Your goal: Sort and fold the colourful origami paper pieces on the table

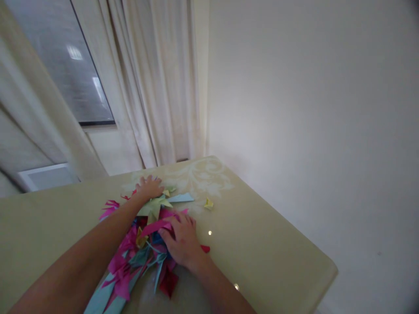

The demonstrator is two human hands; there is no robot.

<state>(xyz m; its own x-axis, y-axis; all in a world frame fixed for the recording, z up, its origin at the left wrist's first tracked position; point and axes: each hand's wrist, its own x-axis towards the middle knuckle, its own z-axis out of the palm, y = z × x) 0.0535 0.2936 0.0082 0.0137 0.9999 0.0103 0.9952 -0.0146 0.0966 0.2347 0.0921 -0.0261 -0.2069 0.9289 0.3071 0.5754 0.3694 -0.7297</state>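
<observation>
A heap of folded paper pieces (121, 269) in pink, pale blue, green, yellow and red lies on the table, some shaped like flowers and stars. My left hand (149, 188) reaches across to the far side of the heap, palm down, fingers spread and curved over its edge. Closer in, my right hand (183, 240) rests against the heap's right side, thumb apart from the fingers, touching a pink paper strip (155, 227). A pale green paper star (153, 208) lies between the hands. What lies under both palms is hidden.
The table (262, 244) has a cream cover with a white scroll pattern. A small yellow folded paper (208, 203) lies apart, right of the heap. A white wall (310, 109) runs along the right; curtains (163, 87) and a window (65, 56) are behind.
</observation>
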